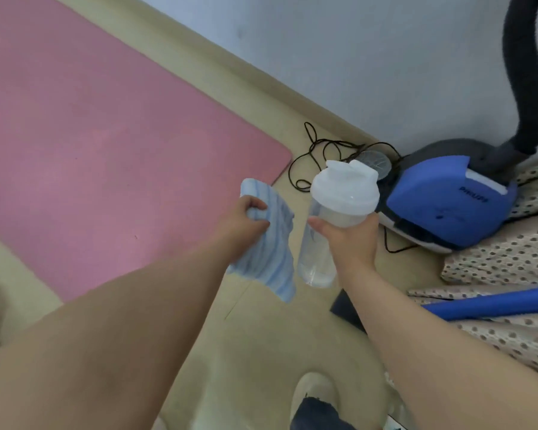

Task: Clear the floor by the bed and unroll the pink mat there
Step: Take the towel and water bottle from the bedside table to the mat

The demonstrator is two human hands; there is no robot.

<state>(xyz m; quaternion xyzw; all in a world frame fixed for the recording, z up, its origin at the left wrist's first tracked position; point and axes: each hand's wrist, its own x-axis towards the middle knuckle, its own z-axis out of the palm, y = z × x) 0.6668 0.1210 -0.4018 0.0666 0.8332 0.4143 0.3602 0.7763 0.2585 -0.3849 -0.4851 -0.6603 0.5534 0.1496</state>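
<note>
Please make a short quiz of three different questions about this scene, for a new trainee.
1. True or false: the pink mat lies flat on the floor.
2. What does the right hand hold? A) striped cloth B) shaker bottle C) black cord
3. Fill in: the blue vacuum cleaner stands against the ____.

Key: 1 true. 2 B: the shaker bottle is in the right hand, and the left hand grips the striped cloth. 3 wall.
</note>
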